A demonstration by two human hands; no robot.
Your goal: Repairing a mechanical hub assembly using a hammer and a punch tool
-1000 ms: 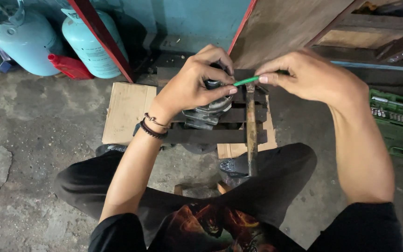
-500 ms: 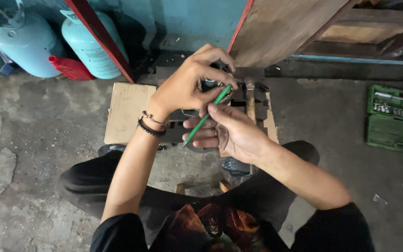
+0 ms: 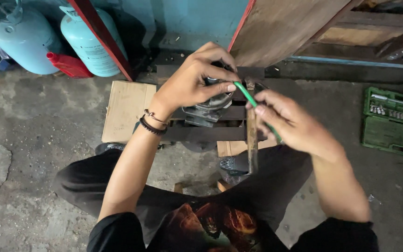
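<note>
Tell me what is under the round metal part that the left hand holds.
The metal part rests on dark crossbars of a frame, with cardboard on the floor beneath. The left hand covers its top, so the seat itself is hidden.

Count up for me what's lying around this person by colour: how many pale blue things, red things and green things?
Pale blue: 2, gas cylinders at the wall.
Red: 1, small red container between the cylinders.
Green: 2, the thin green rod held in the right hand, and the open green tool case on the floor.
Total: 5
</note>
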